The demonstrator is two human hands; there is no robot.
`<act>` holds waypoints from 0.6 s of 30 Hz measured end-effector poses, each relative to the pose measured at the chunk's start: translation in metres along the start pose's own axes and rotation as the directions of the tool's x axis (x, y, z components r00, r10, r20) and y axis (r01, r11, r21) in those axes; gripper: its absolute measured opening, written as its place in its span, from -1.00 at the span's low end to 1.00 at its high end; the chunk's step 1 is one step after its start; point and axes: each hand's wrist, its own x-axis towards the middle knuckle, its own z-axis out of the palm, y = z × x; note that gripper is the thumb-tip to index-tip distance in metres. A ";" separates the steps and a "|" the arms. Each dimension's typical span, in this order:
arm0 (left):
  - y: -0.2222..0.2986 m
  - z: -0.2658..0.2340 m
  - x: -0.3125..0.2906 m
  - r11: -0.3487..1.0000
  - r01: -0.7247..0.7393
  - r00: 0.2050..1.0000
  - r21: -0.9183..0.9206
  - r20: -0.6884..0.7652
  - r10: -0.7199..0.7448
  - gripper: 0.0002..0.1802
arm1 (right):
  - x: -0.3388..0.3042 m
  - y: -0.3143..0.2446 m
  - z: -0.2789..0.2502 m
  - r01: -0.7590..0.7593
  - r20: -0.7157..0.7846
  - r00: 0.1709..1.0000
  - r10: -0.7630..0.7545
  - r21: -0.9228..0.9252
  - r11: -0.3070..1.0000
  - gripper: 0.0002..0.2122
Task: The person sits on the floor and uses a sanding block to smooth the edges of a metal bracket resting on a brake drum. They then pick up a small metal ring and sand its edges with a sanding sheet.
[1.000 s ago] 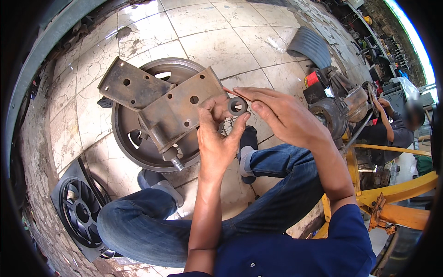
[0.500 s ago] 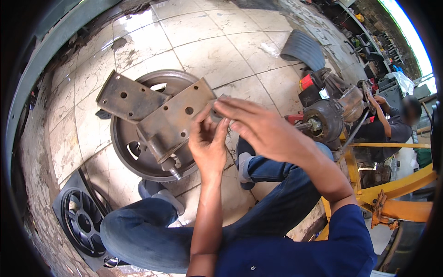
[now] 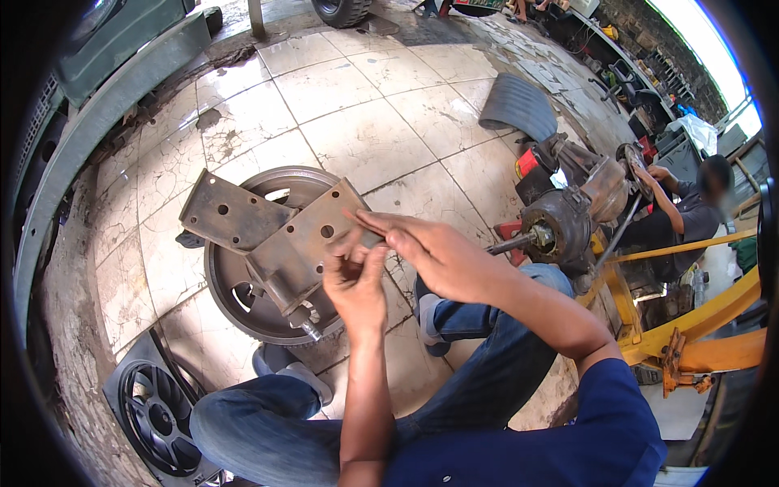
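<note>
My left hand (image 3: 357,284) is raised with its fingers curled round a small grey metal piece (image 3: 372,239), mostly covered by the fingers. My right hand (image 3: 446,256) reaches over from the right, fingers stretched flat against the top of that piece, near the left fingertips. Just beyond, a rusty steel bracket (image 3: 294,243) with several holes and a tube along its lower edge lies on a large spoked metal wheel (image 3: 235,300). A shiny cylindrical end (image 3: 311,329) sticks out of the tube. Another flat drilled bracket (image 3: 231,209) rests at its left.
A black cooling fan (image 3: 158,418) stands at lower left. To the right are a greasy axle housing (image 3: 560,223), a red can (image 3: 527,165) and a yellow stand (image 3: 649,345). A person (image 3: 677,203) works behind them. A curved ribbed mat (image 3: 519,109) lies on the tiled floor (image 3: 389,122).
The view has tilted up, so the wheel and brackets sit lower. My right fingers have slid left and flattened over the small piece, while my left fingers stay curled round it.
</note>
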 end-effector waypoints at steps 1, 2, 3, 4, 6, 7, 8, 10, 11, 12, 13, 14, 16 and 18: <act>0.006 0.000 0.000 0.986 0.110 0.993 -0.122 -0.026 -0.114 -0.63 | -0.001 0.006 0.004 0.079 -0.038 0.996 -0.080 -0.028 0.997 -0.59; 0.003 0.001 -0.002 0.996 0.064 0.998 -0.062 0.005 -0.064 -0.65 | -0.001 0.008 0.005 0.156 -0.074 0.984 -0.160 -0.058 0.986 -0.59; 0.000 0.003 -0.006 1.000 0.016 0.999 -0.001 0.033 -0.016 -0.67 | 0.002 0.007 0.005 0.087 -0.061 0.994 -0.090 -0.048 0.995 -0.59; -0.003 0.006 -0.011 0.998 -0.034 0.997 0.059 0.064 0.030 -0.69 | 0.003 0.003 0.005 0.045 -0.041 0.998 -0.044 0.011 0.999 -0.59; -0.001 0.007 -0.012 0.997 -0.014 0.999 0.077 0.050 0.010 -0.69 | 0.003 -0.007 0.002 -0.049 -0.001 0.999 0.050 0.112 0.992 -0.59; 0.000 0.004 -0.007 0.999 0.048 0.999 0.010 0.012 -0.048 -0.69 | 0.002 -0.003 0.005 0.036 -0.050 0.998 -0.034 0.042 0.998 -0.59; 0.001 0.003 -0.002 0.992 0.109 0.994 -0.059 -0.021 -0.110 -0.68 | -0.001 0.003 0.011 0.117 -0.093 0.988 -0.120 -0.032 0.993 -0.60; 0.001 0.002 -0.003 0.994 0.105 0.993 -0.035 -0.055 -0.107 -0.70 | 0.001 0.006 0.017 0.152 -0.099 0.983 -0.154 -0.029 0.988 -0.60; -0.004 0.006 -0.011 0.994 0.103 0.993 -0.033 -0.062 -0.105 -0.71 | 0.006 0.005 0.013 0.100 -0.070 0.993 -0.098 0.034 0.994 -0.60; -0.005 0.011 -0.016 0.994 0.105 0.992 -0.037 -0.071 -0.107 -0.71 | 0.008 0.005 0.010 0.041 -0.033 0.999 -0.038 0.091 0.995 -0.60; -0.005 0.013 -0.015 0.996 0.075 0.994 -0.053 -0.076 -0.079 -0.74 | 0.007 0.001 0.006 -0.011 0.003 1.000 0.010 0.164 0.986 -0.59; -0.001 0.010 -0.011 0.987 0.096 0.992 -0.128 -0.069 -0.106 -0.74 | 0.005 0.001 0.009 0.071 -0.027 0.997 -0.069 0.073 0.995 -0.59; 0.006 0.001 -0.002 0.952 0.150 0.985 -0.268 -0.043 -0.168 -0.75 | -0.002 0.006 0.016 0.215 -0.075 0.972 -0.223 -0.108 0.971 -0.58; 0.009 0.010 -0.007 0.991 0.123 0.989 -0.061 -0.073 -0.127 -0.76 | 0.005 0.008 0.014 0.087 -0.076 0.994 -0.082 0.069 0.994 -0.59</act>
